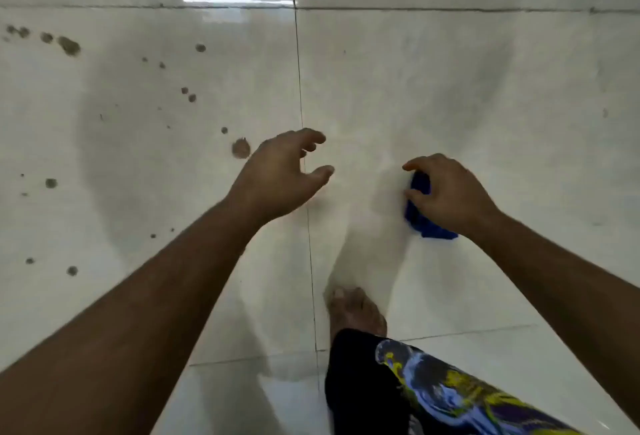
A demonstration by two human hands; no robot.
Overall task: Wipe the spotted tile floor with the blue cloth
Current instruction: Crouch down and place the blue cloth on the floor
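My right hand [450,194] grips a bunched blue cloth [424,213], which sticks out below the palm and between the fingers, right of centre over the glossy white tile floor [450,88]. My left hand [280,175] hovers open, fingers spread and loosely bent, holding nothing, over the vertical grout line. Several dark brown spots [240,149] are scattered over the left tile, the nearest one just left of my left hand; bigger ones [69,46] lie at the far left.
My bare foot [355,311] stands on the floor below the hands, with a black patterned trouser leg [433,393] at the lower right. Grout lines [301,88] cross the tiles. A light reflection [239,1] glares at the top.
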